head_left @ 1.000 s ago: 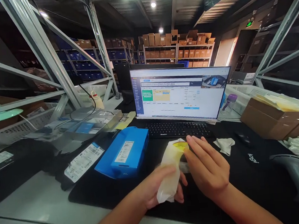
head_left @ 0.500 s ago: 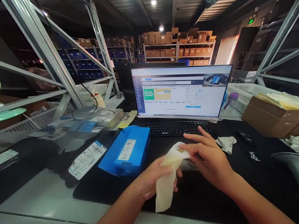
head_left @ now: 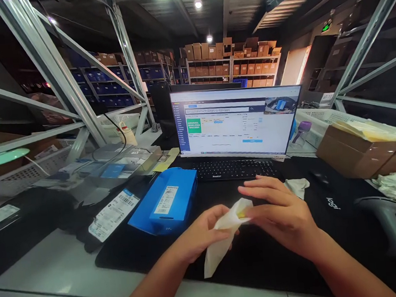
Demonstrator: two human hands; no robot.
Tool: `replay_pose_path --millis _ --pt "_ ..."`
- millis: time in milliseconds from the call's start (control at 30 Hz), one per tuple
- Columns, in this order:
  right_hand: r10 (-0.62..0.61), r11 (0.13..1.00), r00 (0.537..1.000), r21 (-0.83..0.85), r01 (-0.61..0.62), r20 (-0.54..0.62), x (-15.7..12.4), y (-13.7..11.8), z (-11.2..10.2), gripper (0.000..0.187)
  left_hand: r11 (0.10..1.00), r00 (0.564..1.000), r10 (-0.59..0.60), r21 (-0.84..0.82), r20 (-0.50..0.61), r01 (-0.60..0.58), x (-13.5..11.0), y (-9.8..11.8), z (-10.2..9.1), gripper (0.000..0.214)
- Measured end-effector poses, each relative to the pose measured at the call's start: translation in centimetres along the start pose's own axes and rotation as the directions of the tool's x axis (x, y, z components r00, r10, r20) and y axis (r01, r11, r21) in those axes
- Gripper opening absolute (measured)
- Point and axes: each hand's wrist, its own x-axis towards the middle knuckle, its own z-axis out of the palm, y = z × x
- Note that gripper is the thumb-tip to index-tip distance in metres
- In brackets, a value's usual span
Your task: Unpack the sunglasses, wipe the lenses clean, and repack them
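Observation:
Over the black desk mat (head_left: pixel 263 258), my left hand (head_left: pixel 201 231) is closed round a pale, translucent plastic pouch (head_left: pixel 223 238) that hangs down from its fingers. My right hand (head_left: pixel 280 213) pinches the pouch's top edge, where something yellow shows inside; its other fingers are spread. To the left of my hands lies a blue box (head_left: pixel 164 207) with a white label. A keyboard (head_left: pixel 237 169) and a lit monitor (head_left: pixel 235 122) stand behind my hands.
A barcode scanner (head_left: pixel 387 224) lies at the right. Crumpled white paper (head_left: pixel 296 187) and a mouse (head_left: pixel 320 179) sit right of the keyboard. Open cardboard boxes (head_left: pixel 364 152) are further right. A labelled dark bag (head_left: pixel 110 216) and clear trays (head_left: pixel 123 164) are at the left, beside steel rack posts (head_left: pixel 53 73).
The pouch has tipped from upright to hanging down from my left hand. My right hand has shifted from beside it to gripping its top edge, closer to me.

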Motion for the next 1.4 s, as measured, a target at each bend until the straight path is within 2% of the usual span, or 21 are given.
replay_pose_path --millis 133,200,300,367,433,567,667,833,967,1033,1100,1233,1333,1400 --pt "-0.071 0.997 0.995 -0.03 0.069 -0.073 0.0 -0.8 -0.3 0.014 0.999 0.998 0.033 0.032 -0.059 -0.031 -0.2 0.1 0.1 0.042" --pt "-0.143 0.987 0.985 -0.091 0.135 -0.098 0.0 -1.2 -0.3 0.014 0.999 0.992 0.049 0.025 -0.115 -0.046 -0.4 0.1 0.2 0.041" --pt "-0.315 0.932 0.935 -0.24 0.272 -0.163 -0.1 -1.5 0.3 0.02 0.998 0.982 0.066 -0.005 -0.177 -0.068 -0.6 0.2 0.5 0.038" --pt "-0.392 0.896 0.907 -0.286 0.34 -0.152 -0.2 -1.5 0.9 0.026 0.996 0.98 0.083 -0.021 -0.18 -0.088 -0.7 0.2 0.8 0.033" --pt "-0.414 0.889 0.905 -0.26 0.377 -0.1 -0.3 -1.5 1.3 0.028 0.994 0.978 0.097 -0.029 -0.183 -0.104 -0.7 0.2 0.9 0.03" --pt "-0.274 0.948 0.96 -0.149 0.28 0.061 -0.5 -1.2 1.7 0.016 0.994 0.972 0.099 -0.026 -0.211 -0.107 -0.8 0.6 0.6 0.036" --pt "-0.181 0.969 0.975 -0.143 0.199 0.13 -0.7 -0.6 1.3 0.012 0.997 0.979 0.082 0.005 -0.186 -0.083 -1.0 1.1 0.2 0.044" --pt "-0.146 0.955 0.974 -0.231 0.185 0.175 -0.4 0.2 -0.3 0.012 0.981 0.987 0.112 0.172 -0.117 -0.091 -1.0 1.6 -0.1 0.037" --pt "-0.142 0.939 0.976 -0.29 0.187 0.166 -0.2 0.3 -1.2 0.014 0.944 0.975 0.151 0.316 -0.16 -0.095 -0.9 1.3 -0.3 0.035" --pt "-0.121 0.953 0.986 -0.265 0.147 0.114 -0.3 0.2 -1.4 0.012 0.93 0.971 0.163 0.356 -0.178 -0.091 -1.0 1.3 -0.4 0.035" --pt "-0.066 0.976 0.992 -0.202 0.087 0.111 -0.4 0.0 -1.4 0.012 0.918 0.965 0.174 0.388 -0.198 -0.086 -1.0 1.3 -0.4 0.036" --pt "0.124 0.99 0.965 -0.088 -0.107 0.232 -0.8 -0.8 -0.7 0.006 0.88 0.942 0.228 0.465 -0.245 -0.092 -1.1 1.5 -0.4 0.039" --pt "0.239 0.967 0.93 0.017 -0.253 0.281 -0.9 -1.3 0.0 0.013 0.823 0.923 0.285 0.559 -0.257 -0.099 -1.1 1.5 -0.5 0.037" --pt "0.291 0.932 0.908 0.126 -0.341 0.301 -0.9 -1.3 0.2 0.007 0.765 0.904 0.332 0.637 -0.268 -0.093 -1.2 1.5 -0.6 0.036"
